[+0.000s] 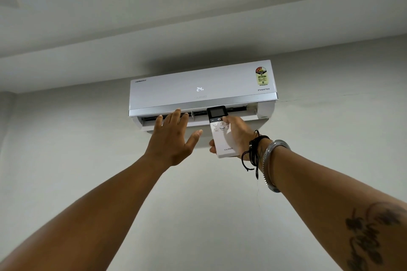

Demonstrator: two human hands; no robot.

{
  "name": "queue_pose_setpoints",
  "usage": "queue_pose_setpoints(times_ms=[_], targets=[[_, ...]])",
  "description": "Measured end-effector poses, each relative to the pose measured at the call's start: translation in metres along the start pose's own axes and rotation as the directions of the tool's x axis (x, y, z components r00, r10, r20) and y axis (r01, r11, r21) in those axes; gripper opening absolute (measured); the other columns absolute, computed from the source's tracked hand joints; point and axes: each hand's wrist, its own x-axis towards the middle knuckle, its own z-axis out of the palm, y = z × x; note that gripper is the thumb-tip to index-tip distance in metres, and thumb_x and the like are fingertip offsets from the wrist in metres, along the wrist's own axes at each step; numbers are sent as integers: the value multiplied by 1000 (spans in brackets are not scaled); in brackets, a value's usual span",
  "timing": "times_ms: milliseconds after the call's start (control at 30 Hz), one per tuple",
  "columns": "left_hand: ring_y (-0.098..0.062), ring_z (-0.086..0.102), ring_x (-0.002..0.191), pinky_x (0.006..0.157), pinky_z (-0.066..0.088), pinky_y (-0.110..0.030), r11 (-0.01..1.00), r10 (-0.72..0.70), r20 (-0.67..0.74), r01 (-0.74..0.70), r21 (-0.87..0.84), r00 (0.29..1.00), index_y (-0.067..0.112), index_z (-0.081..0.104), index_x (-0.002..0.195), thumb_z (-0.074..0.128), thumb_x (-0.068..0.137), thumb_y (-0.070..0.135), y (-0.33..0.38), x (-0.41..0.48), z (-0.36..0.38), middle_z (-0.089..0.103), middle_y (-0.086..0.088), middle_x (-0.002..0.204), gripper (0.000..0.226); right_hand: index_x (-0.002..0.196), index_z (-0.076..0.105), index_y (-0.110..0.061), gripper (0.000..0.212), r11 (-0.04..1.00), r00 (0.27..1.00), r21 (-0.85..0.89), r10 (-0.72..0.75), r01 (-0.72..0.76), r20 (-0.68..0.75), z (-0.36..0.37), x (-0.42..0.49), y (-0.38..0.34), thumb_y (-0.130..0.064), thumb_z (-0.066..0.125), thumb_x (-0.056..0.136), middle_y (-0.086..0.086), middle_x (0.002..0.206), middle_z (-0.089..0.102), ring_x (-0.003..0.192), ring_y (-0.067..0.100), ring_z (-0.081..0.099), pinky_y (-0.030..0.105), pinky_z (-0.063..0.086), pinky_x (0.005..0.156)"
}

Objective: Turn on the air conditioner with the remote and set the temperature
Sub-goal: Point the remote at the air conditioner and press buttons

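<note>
A white wall-mounted air conditioner (pixel 231 83) hangs high on the wall, its front display showing 24 and its bottom flap open. My right hand (pixel 239 136) is raised below it and grips a white remote (pixel 221 134) with a dark screen at its top, thumb resting on the buttons near the power key. My left hand (pixel 172 138) is lifted beside it, fingers spread and empty, its fingertips in front of the unit's open vent.
A plain grey wall (pixel 220 215) surrounds the unit, with the ceiling and a beam (pixel 198 28) just above it. A metal bangle (pixel 273 160) and black threads (pixel 253 156) circle my right wrist.
</note>
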Motion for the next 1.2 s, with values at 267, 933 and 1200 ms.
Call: queue_pose_setpoints(times_ms=[267, 933, 1200], targets=[[-29, 34, 139, 117, 19, -52, 1000, 6, 0, -6, 1, 1000, 13, 39, 140, 24, 91, 62, -1, 1, -3, 37, -13, 152, 70, 92, 50, -3, 42, 999, 999, 25, -32, 32, 0, 3, 0, 3, -40, 31, 98, 21, 53, 67, 43, 33, 67, 30, 53, 38], [-28, 29, 142, 117, 15, -50, 996, -42, 191, 57, -73, 981, 11, 34, 142, 23, 94, 61, 25, -85, 48, 29, -14, 157, 71, 100, 69, -4, 58, 979, 977, -199, -3, -41, -214, -14, -21, 92, -40, 90, 60, 12, 89, 66, 79, 28, 68, 46, 62, 68], [-29, 28, 143, 115, 15, -51, 984, -79, 213, 111, -141, 974, 9, 34, 144, 29, 96, 57, 39, -115, 77, 28, -17, 157, 68, 99, 55, -12, 65, 763, 908, -643, -225, -62, -354, -12, -28, 128, -53, 81, 54, 1, 87, 62, 64, 12, 58, 15, 37, 33]])
